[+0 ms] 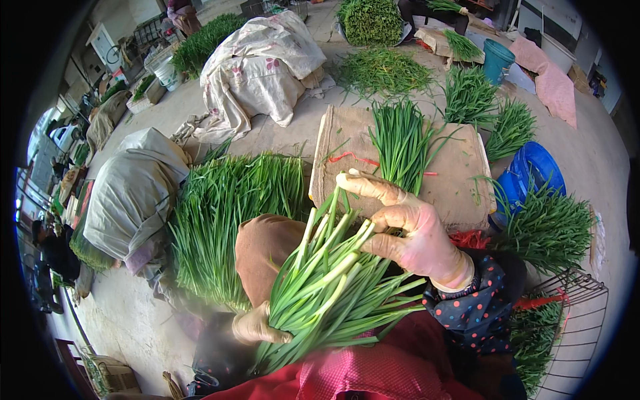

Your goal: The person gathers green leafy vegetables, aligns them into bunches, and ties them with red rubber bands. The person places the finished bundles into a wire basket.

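Note:
A loose bunch of green leafy stalks, seemingly garlic chives (320,285), lies across my lap with pale stem ends towards the upper part. My left hand (262,325), in a thin glove, is closed around the leaves at the lower left of the bunch. My right hand (415,225), gloved too, holds stems near the pale ends between thumb and fingers. Beyond it, a board covered in burlap (345,130) bears another bundle of chives (402,142) and a red tie strip (352,157). My knee hides part of the scene.
Upright chives (235,210) are packed at my left, beside a cloth-covered heap (137,190). At the right stand a blue bucket (535,170), more chives (550,230) and a wire basket (580,320). Another person (440,15) sits at the far top with greens.

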Demonstrator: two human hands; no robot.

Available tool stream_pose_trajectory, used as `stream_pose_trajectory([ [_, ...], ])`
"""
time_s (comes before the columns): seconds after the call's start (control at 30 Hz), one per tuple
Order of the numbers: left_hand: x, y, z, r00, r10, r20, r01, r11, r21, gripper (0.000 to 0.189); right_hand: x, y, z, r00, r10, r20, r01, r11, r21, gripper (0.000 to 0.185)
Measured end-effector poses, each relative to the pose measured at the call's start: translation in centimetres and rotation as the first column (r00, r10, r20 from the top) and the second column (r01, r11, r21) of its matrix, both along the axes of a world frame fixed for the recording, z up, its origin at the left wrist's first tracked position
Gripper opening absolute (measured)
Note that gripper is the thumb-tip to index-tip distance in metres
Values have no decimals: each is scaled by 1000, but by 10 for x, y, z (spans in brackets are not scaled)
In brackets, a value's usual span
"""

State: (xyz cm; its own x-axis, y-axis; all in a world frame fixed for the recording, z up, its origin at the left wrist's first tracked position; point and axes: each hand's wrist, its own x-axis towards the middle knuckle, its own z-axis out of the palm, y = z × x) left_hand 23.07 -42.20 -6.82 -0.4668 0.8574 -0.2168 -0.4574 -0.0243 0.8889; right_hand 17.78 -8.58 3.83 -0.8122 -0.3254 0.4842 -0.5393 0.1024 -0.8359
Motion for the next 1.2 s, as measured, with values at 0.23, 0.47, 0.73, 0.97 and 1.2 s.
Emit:
stream_pose_trajectory([
  [0.23, 2, -5, -12, 991, 127, 42, -124, 989, -75, 87, 13, 82, 33, 920, -380, 92, 391, 896, -211, 9],
  [0.47, 0, 12, 7, 949, 256, 187, -237, 965, -115, 79, 26, -3, 43, 960, -81, -268, 214, 828, 519, 29],
  [0.73, 8, 27, 11, 952, 302, -56, -305, 951, -54, 68, -1, -37, -10, 873, -289, -394, 342, 937, 69, 15],
  [0.97, 7, 24, 3, 960, 259, -103, -264, 963, -46, 62, -3, 48, -4, 983, 37, 179, 115, 634, -765, 34],
  [1.2, 4, 32, 13, 978, 2, -206, -28, 992, -122, 42, -57, 25, -22, 786, 334, 521, -127, 911, -393, 54],
])
